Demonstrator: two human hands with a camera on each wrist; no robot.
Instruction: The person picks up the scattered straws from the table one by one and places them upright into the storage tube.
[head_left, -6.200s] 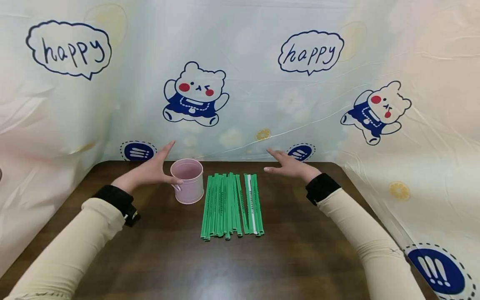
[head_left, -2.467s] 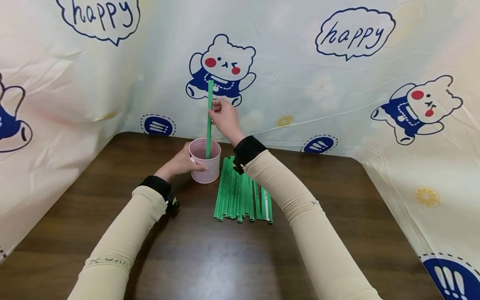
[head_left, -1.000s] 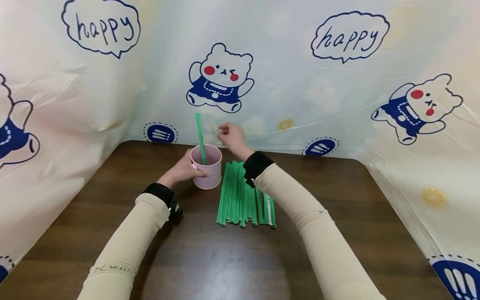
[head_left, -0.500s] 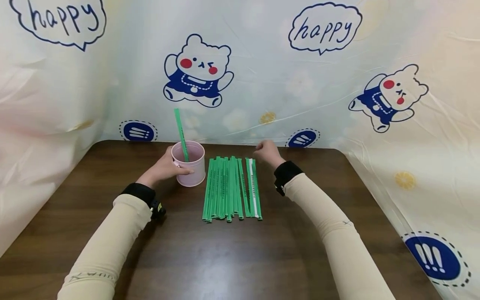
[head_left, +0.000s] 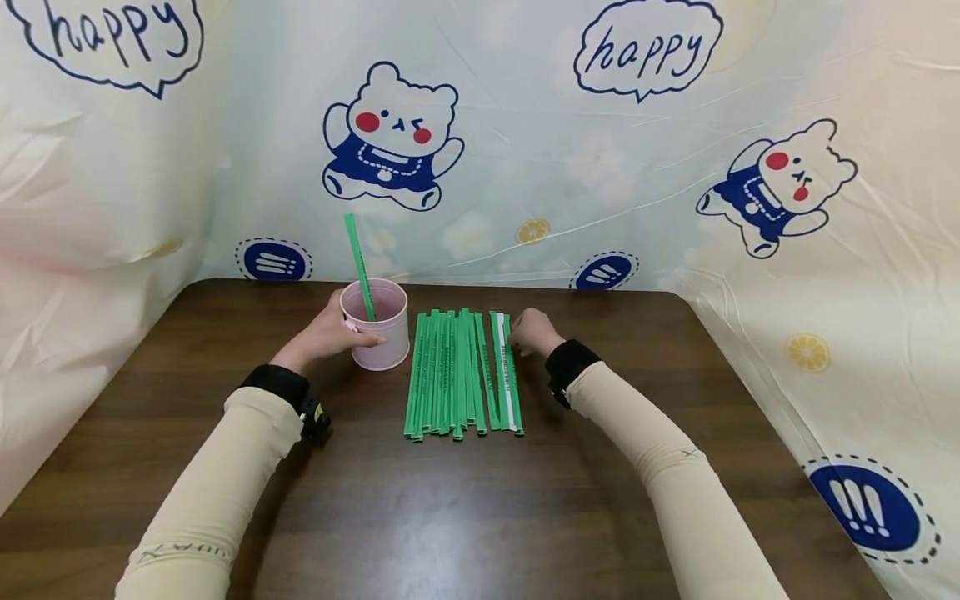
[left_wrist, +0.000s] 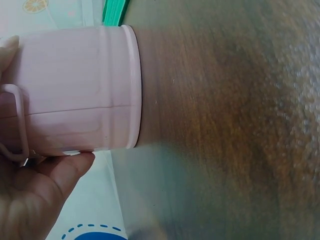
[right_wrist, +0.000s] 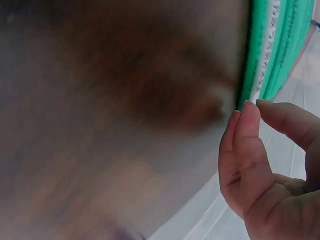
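Note:
A small pink bucket point(head_left: 380, 342) stands on the table with one long green paper-wrapped straw point(head_left: 358, 262) leaning in it. My left hand point(head_left: 322, 337) grips the bucket's left side, its thumb across the front; in the left wrist view fingers lie along the bucket wall point(left_wrist: 65, 75) beside its handle. To the right of the bucket lies a row of green wrapped straws point(head_left: 446, 375), one showing a white printed strip. My right hand point(head_left: 536, 333) is at the far end of the row's right edge. In the right wrist view its thumb and fingertips pinch at the outermost straw point(right_wrist: 255, 55).
The dark wooden table point(head_left: 450, 517) carries the bucket and the straws. A pale printed curtain point(head_left: 510, 158) with bear figures hangs directly behind the table and along its sides.
The right hand put a straw into the bucket, let go of it, then moved right and down to the row's right edge. The left hand moved from touching to gripping the bucket.

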